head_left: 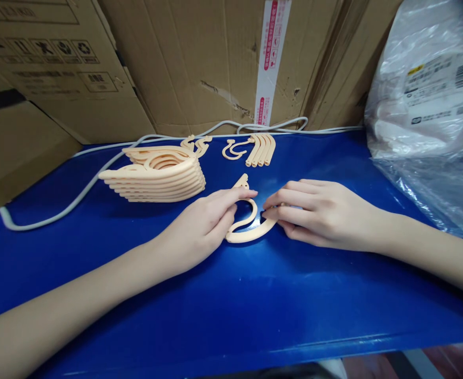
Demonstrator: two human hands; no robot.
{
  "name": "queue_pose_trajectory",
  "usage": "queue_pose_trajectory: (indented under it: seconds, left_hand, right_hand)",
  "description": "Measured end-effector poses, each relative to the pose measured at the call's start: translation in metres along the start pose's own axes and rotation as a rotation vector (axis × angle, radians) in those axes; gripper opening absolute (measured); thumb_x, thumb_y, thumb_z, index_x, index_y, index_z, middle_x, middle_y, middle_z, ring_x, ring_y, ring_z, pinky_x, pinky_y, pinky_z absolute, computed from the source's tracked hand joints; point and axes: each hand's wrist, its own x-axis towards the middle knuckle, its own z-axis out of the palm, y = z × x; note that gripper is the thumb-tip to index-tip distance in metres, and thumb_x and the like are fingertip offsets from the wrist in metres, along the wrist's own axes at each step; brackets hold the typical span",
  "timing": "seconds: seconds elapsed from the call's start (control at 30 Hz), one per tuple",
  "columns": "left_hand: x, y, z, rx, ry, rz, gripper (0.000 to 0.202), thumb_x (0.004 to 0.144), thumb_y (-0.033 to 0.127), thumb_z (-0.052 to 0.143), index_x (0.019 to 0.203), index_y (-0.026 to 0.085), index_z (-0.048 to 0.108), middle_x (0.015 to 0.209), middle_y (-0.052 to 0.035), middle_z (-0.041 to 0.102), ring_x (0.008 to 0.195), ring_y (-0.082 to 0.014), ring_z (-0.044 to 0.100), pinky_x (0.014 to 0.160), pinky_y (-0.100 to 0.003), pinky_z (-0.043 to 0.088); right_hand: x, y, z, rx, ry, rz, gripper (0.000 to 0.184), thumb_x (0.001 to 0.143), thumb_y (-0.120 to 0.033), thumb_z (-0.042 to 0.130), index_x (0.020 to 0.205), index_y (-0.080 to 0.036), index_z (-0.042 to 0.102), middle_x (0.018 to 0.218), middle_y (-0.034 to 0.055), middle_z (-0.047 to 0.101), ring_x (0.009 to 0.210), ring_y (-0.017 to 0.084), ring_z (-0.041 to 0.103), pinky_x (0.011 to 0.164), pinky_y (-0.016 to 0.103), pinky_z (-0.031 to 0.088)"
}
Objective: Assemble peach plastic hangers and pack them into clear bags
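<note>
Left grip: left hand (203, 221) pinching the curled end of the hanger (251, 231), fingers over, thumb under.
Right grip: right hand (318, 213) closed on the other end of the curved arm.
Hanger: one, flat on the bench (255, 305), right between both hands, mid-bench.
Done, by the look of it: stack (156, 176) just left, about seven hangers; the edges are hard to split.
Left, I'd judge: four strips (260, 150) side by side behind the hands, plus one loose hook (233, 149) beside them.
Around: one white cable (58, 208) along the back, cardboard boxes (200, 63) behind, one plastic bag (424, 89) far right.
</note>
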Motion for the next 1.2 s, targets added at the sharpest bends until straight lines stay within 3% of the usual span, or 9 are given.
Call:
queue_pose_trajectory:
  seconds: [0.13,0.27,0.4,0.63,0.97,1.2]
  left_hand:
    - [-0.0004,-0.0081,0.0022,0.047,0.047,0.113,0.049,0.091,0.001,0.034,0.133,0.015,0.054,0.137,-0.0076,0.063,0.129,-0.0161,0.057,0.114,-0.031,0.042]
    - [-0.0003,-0.0096,0.0025,0.062,0.071,0.147,0.051,0.088,-0.004,0.035,0.13,0.017,0.055,0.134,-0.0069,0.062,0.128,-0.015,0.057,0.113,-0.029,0.042]
    - [-0.001,-0.0065,0.0008,0.053,0.069,0.137,0.045,0.092,-0.001,0.04,0.129,0.018,0.055,0.133,-0.0065,0.061,0.125,-0.0152,0.057,0.11,-0.028,0.044]
    - [-0.0002,-0.0053,0.0003,0.096,0.061,0.126,0.04,0.095,0.004,0.042,0.129,0.021,0.054,0.135,-0.0067,0.06,0.128,-0.0196,0.053,0.111,-0.038,0.044]
    - [-0.0005,-0.005,0.0001,0.096,0.047,0.126,0.041,0.094,0.004,0.044,0.13,0.02,0.053,0.135,-0.0062,0.058,0.129,-0.0185,0.051,0.112,-0.035,0.041]
    - [0.0003,-0.0046,0.0006,0.088,0.042,0.13,0.039,0.094,0.008,0.044,0.13,0.02,0.053,0.137,-0.0082,0.057,0.129,-0.0208,0.052,0.113,-0.041,0.041]
  right_hand:
    - [0.0,0.003,-0.0017,-0.246,-0.01,-0.037,0.027,0.103,-0.013,0.038,0.097,-0.014,0.064,0.101,0.0106,0.071,0.083,0.02,0.06,0.07,0.035,0.046]
    - [0.0007,0.0047,-0.0023,-0.37,0.009,-0.056,0.026,0.102,-0.011,0.039,0.095,-0.015,0.064,0.1,0.0105,0.07,0.081,0.02,0.058,0.071,0.034,0.045]
    - [0.0016,0.0046,-0.0016,-0.371,0.016,-0.053,0.025,0.102,-0.01,0.04,0.094,-0.015,0.064,0.097,0.0096,0.069,0.081,0.02,0.057,0.071,0.033,0.044]
    - [0.0008,0.0061,-0.0017,-0.372,-0.006,-0.068,0.027,0.102,-0.009,0.038,0.095,-0.015,0.063,0.102,0.0105,0.07,0.086,0.02,0.06,0.073,0.034,0.046]
    - [-0.0002,0.0096,-0.0009,-0.328,-0.042,-0.073,0.029,0.104,-0.011,0.036,0.098,-0.014,0.064,0.107,0.0103,0.072,0.088,0.02,0.062,0.076,0.035,0.047]
    - [-0.0014,0.0095,0.0006,-0.214,-0.055,-0.034,0.028,0.104,-0.016,0.037,0.104,-0.014,0.064,0.112,0.0101,0.073,0.091,0.022,0.063,0.074,0.037,0.047]
